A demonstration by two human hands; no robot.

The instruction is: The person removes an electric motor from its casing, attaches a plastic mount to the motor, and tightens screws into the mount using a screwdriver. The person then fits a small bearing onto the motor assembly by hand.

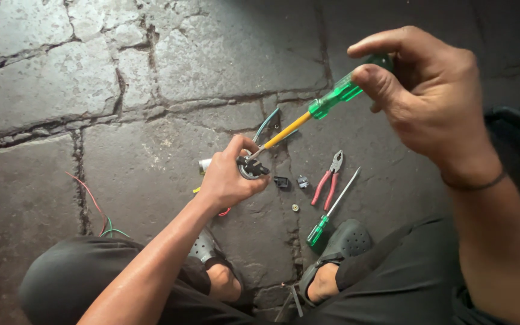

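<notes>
My left hand (229, 176) grips a small round metal and black part (250, 167) just above the stone floor. My right hand (430, 96) is raised at the upper right and holds a screwdriver (308, 115) by its clear green handle. Its yellow shaft slants down to the left, and the tip meets the part in my left hand. A blue-green wire (267, 124) curves up behind the part.
On the cracked stone floor (151, 66) lie red-handled pliers (328, 180), a second green-handled screwdriver (331, 210), two small dark pieces (290, 182) and a tiny round nut (295, 207). Red and green wires (96, 210) trail at left. My knees and grey sandals (344, 244) fill the bottom.
</notes>
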